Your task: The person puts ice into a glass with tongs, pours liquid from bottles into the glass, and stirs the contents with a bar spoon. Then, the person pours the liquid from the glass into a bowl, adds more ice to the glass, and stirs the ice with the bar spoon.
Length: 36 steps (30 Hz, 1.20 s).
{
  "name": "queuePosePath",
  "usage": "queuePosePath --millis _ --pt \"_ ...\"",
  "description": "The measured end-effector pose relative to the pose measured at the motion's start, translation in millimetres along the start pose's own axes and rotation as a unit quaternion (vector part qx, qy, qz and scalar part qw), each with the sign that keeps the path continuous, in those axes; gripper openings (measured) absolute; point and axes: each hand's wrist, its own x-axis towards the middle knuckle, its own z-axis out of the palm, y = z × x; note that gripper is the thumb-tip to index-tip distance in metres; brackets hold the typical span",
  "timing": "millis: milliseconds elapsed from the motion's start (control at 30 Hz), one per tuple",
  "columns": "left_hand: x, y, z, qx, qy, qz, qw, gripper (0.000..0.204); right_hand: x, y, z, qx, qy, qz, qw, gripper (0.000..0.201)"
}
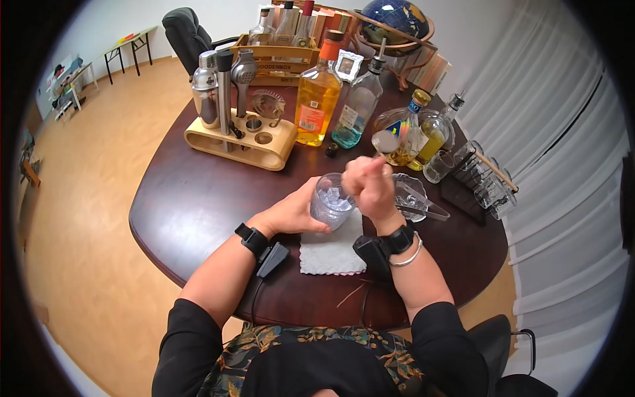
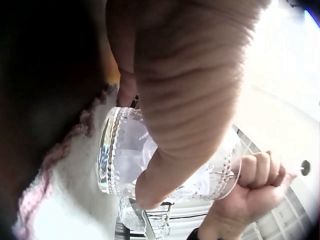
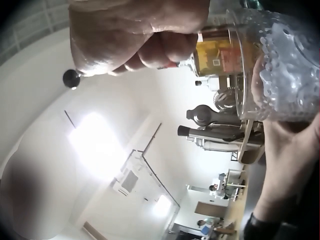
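Observation:
My left hand [image 1: 291, 210] grips the side of a clear, bead-textured glass [image 1: 324, 217] with ice cubes [image 1: 336, 198] in it. The glass is over a white cloth [image 1: 331, 257] with a scalloped edge. At the rim, on the right, my right hand [image 1: 372, 188] has its fingers curled round a bar spoon. The spoon's round disc end [image 2: 305, 167] sticks out above the fist, and a thin metal shaft [image 2: 226, 173] shows inside the glass in the left wrist view. The spoon's lower end is hidden.
Right of the glass, a glass bowl [image 1: 411, 216] has tongs [image 1: 430, 209] across it. Several bottles, including an amber one [image 1: 316, 99], stand behind. A wooden bar-tool stand [image 1: 225, 149] is at back left, a rack of glasses [image 1: 471, 178] at right.

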Motion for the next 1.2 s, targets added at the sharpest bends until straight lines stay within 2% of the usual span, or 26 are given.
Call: queuePosePath --millis 67,133,233,333,467,500,600,633,667,733,800,867,900,1000,1100,1200 --pt "-1.0 -0.2 0.8 0.009 0.003 -0.009 1.0 0.1 -2.0 -5.7 5.9 0.042 0.13 -0.006 0.991 0.059" --pt "0.6 -0.9 2.1 0.009 0.0 -0.015 1.0 0.1 -3.3 -9.8 3.8 0.077 0.207 -0.025 0.975 0.059" --pt "1.3 -2.3 4.2 -0.001 0.0 -0.022 1.0 0.101 -3.4 -19.7 2.7 0.104 0.275 -0.059 0.954 0.06" --pt "0.2 3.1 2.2 -0.011 -0.003 -0.022 1.0 0.102 2.3 -33.6 -1.1 0.147 0.276 -0.075 0.947 0.059" --pt "1.8 -1.9 2.8 -0.007 0.001 -0.003 1.0 0.1 10.0 -39.2 -0.2 0.112 0.146 -0.077 0.98 0.059" --pt "1.9 -2.9 3.1 0.0 0.005 0.006 1.0 0.099 11.2 -37.8 -2.8 0.101 0.068 -0.09 0.989 0.06" --pt "0.7 2.4 2.4 -0.008 0.007 0.003 1.0 0.098 14.9 -43.6 6.2 -0.038 -0.085 -0.101 0.991 0.061" --pt "0.4 1.1 2.3 -0.008 0.007 0.003 1.0 0.098 15.2 -45.5 11.7 -0.069 -0.109 -0.091 0.987 0.06" --pt "0.5 -0.7 1.9 -0.009 0.007 0.003 1.0 0.099 15.7 -39.0 10.3 -0.12 -0.135 -0.076 0.981 0.059" --pt "0.1 -1.1 1.3 -0.006 -0.004 -0.01 1.0 0.1 19.5 -38.7 20.9 -0.082 -0.133 0.046 0.987 0.057" --pt "0.0 1.0 -0.7 0.002 -0.019 -0.035 0.999 0.102 16.5 -17.6 14.8 -0.068 -0.059 0.073 0.993 0.056" --pt "0.2 0.4 0.4 0.014 -0.007 -0.022 1.0 0.102 9.9 -9.4 9.6 -0.007 0.077 0.057 0.995 0.056" --pt "-0.6 -0.3 1.6 0.019 0.0 -0.017 1.0 0.101 6.7 -6.2 9.6 0.074 0.146 0.043 0.986 0.056" --pt "0.0 5.9 2.1 0.03 -0.002 -0.03 0.999 0.101 -2.6 -7.9 9.9 0.064 0.214 -0.006 0.975 0.056" --pt "0.2 -1.0 2.5 0.029 -0.006 -0.015 0.999 0.102 -0.7 -19.9 9.9 0.084 0.282 -0.009 0.956 0.057" --pt "-1.1 -3.5 0.8 0.038 -0.004 -0.022 0.999 0.102 8.4 -41.4 9.0 0.101 0.298 -0.027 0.949 0.057"
